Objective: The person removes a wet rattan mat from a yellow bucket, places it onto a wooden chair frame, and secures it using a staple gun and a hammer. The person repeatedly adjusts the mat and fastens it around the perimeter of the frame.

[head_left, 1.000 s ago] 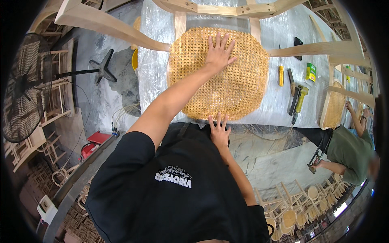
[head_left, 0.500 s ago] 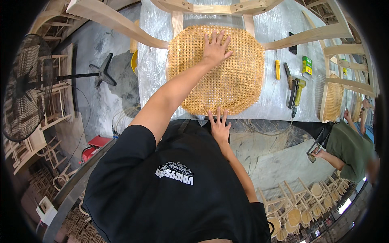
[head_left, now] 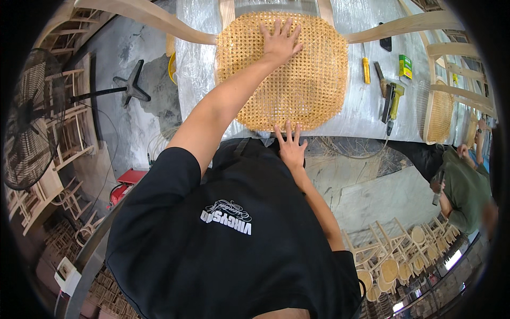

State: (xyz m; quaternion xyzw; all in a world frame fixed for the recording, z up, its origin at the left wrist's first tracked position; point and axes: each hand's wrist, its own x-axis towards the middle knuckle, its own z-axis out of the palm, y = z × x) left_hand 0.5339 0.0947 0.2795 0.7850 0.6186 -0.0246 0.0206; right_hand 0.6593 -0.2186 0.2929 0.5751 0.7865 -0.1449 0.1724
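Left hand splayed flat farther up cane seat; right hand unmoved, open at near edge; holding nothing.

Both hands lay flat on the cane seat, left hand far side, right hand at near edge. Open weave btwn them was free. Chair's wooden arms closed off both flanks. R of seat, desk was crowded w/ yellow knife, power tool, green box. Near-right desk strip stayed bare.
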